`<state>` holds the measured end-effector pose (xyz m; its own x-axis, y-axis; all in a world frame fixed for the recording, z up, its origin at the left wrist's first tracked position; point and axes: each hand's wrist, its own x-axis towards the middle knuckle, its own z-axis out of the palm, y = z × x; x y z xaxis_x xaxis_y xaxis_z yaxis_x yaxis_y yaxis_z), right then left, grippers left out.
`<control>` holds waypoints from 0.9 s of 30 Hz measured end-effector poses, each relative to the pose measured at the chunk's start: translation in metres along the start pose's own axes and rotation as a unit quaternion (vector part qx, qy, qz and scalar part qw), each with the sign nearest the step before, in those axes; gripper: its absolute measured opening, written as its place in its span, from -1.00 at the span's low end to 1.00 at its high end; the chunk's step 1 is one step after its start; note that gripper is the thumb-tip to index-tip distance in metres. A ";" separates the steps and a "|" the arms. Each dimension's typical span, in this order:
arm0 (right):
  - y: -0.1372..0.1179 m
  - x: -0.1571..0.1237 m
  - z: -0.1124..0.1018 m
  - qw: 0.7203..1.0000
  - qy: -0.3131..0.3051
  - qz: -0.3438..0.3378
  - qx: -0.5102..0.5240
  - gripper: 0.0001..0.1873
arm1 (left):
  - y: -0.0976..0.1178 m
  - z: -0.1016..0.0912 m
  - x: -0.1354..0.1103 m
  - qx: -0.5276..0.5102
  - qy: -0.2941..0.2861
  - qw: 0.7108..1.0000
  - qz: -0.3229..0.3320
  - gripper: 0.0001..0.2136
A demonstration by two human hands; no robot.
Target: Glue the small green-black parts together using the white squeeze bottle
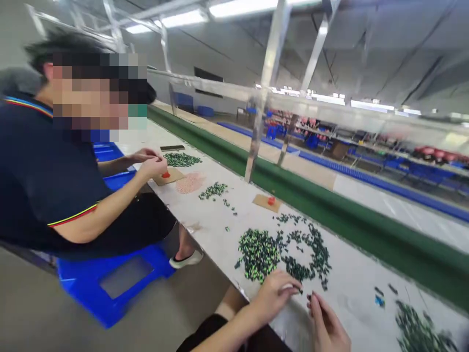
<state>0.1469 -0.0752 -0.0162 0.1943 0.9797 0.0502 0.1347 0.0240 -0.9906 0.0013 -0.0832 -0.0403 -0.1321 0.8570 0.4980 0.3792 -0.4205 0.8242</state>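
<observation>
My left hand (275, 295) is closed in a pinch on a small dark piece (300, 291), held just above the near side of the white worktable (351, 274). A short gap away, my right hand (328, 323) pinches another small dark piece (309, 297) between thumb and fingers. Both pieces are too small to name. Just beyond my left hand lies a heap of small dark and bright green parts (258, 254). Dark green parts (319, 252) spread in a loose ring beside it. Farther right sits a blurred pile of dark green parts (421, 328).
A co-worker (47, 166) sits at left on a blue stool (110, 278), hands (152, 164) together over the table. Brown cardboard (261, 201) bears a red lump (271, 200). Pale pink bits (189, 182) lie farther along. A green belt (293, 195) and metal posts (262, 107) border the far side.
</observation>
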 end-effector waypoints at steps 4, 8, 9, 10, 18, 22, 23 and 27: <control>-0.014 -0.021 0.012 0.995 0.001 0.056 0.082 -0.56 | 0.035 -0.019 -0.005 -0.052 0.050 0.995 -0.062 -0.83; -0.030 -0.038 0.022 0.985 -0.033 0.079 0.146 -0.65 | 0.049 -0.026 -0.011 -0.055 0.080 0.994 -0.054 -0.85; -0.034 -0.041 0.023 0.982 -0.046 0.082 0.166 -0.67 | 0.051 -0.028 -0.012 -0.048 0.080 0.994 -0.047 -0.85; -0.037 -0.045 0.024 0.978 -0.058 0.083 0.185 -0.70 | 0.054 -0.030 -0.012 -0.042 0.080 0.995 -0.040 -0.84; -0.056 -0.057 0.031 0.970 -0.067 0.074 0.223 -0.73 | 0.068 -0.041 -0.012 0.003 0.085 0.996 0.004 -0.86; -0.059 -0.062 0.040 0.981 -0.038 0.026 0.188 -0.76 | 0.069 -0.045 -0.013 0.007 0.096 0.995 0.019 -0.88; -0.059 -0.063 0.042 0.984 -0.032 0.012 0.177 -0.77 | 0.069 -0.046 -0.014 0.008 0.098 0.995 0.024 -0.89; -0.059 -0.065 0.048 0.989 -0.013 -0.031 0.142 -0.81 | 0.071 -0.050 -0.016 0.003 0.096 0.995 0.026 -0.85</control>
<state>0.0792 -0.1310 0.0328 0.1694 0.9791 0.1126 -0.1342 0.1361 -0.9816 -0.0153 -0.1412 0.0237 -0.2843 0.7618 0.5821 0.3955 -0.4599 0.7950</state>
